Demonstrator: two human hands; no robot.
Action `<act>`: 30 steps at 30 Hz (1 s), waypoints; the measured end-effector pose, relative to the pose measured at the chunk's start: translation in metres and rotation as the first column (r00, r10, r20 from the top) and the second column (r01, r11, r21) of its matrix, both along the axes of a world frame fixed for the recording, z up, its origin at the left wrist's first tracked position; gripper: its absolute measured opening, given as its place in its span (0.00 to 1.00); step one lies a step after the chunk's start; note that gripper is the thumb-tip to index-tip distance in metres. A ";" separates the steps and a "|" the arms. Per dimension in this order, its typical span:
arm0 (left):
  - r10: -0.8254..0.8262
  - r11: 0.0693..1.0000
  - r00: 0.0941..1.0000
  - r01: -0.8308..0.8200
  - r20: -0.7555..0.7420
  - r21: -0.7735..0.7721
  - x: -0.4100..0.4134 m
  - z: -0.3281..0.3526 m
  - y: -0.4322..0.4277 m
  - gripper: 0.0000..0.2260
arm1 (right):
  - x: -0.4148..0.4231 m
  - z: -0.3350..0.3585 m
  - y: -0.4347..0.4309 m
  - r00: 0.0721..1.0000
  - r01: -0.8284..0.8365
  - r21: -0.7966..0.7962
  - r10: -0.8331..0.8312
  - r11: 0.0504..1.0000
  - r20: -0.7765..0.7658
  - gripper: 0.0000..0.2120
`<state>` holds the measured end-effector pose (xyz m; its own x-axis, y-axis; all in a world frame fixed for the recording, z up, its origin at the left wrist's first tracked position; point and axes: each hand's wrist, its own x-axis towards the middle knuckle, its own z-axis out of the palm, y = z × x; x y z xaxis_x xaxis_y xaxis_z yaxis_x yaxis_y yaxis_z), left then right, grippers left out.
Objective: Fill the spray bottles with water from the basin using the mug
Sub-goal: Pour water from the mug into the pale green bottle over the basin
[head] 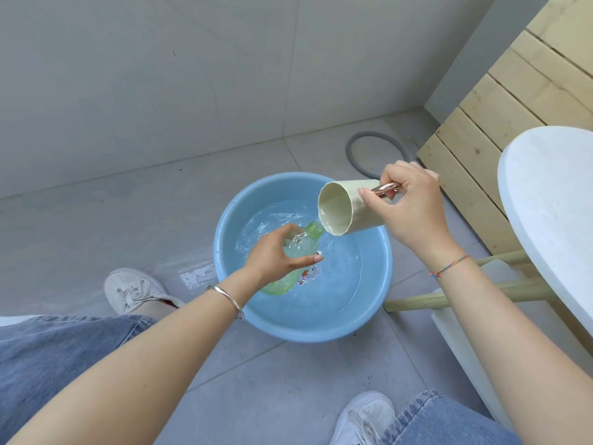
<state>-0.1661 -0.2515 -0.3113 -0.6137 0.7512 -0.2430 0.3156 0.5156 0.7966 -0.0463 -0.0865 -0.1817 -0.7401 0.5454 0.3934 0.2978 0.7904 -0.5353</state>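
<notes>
Cream mug (349, 208) tipped toward the spray bottle (313, 231) over the blue basin (301, 332).
Head view: the right hand (409, 205) grips the mug by its metal handle, lip just beside the bottle's open neck; the left hand (274, 256) clasps the tilted green bottle above the basin's water. Pouring well likely calls for a thin, slow stream, with the lip close over the narrow neck so spills fall into the basin.

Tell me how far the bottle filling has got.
Done: the green bottle is uncapped, its neck open. In hand: the left hand holds it tilted over the basin while the right hand tips the mug at its neck. Left: its fill level is unclear; no other bottle shows.
</notes>
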 end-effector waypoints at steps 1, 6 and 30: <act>0.002 1.000 1.000 -0.002 0.000 0.000 0.000 0.000 0.000 0.29 | 0.000 0.000 0.000 1.000 -0.004 0.012 0.003 1.000 0.004 0.17; 0.003 1.000 1.000 -0.003 0.001 -0.004 0.001 0.001 0.000 0.30 | -0.002 0.000 -0.003 0.999 -0.024 0.093 0.021 0.995 0.031 0.18; 0.041 0.999 0.998 -0.042 0.041 0.013 -0.001 -0.006 -0.001 0.28 | -0.011 -0.006 -0.013 0.987 -0.152 0.463 0.156 0.873 0.030 0.15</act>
<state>-0.1666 -0.2529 -0.3178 -0.6343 0.7287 -0.2582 0.2608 0.5162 0.8158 -0.0575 -0.0996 -0.1873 -0.7956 0.1792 0.5787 0.1497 0.9838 -0.0988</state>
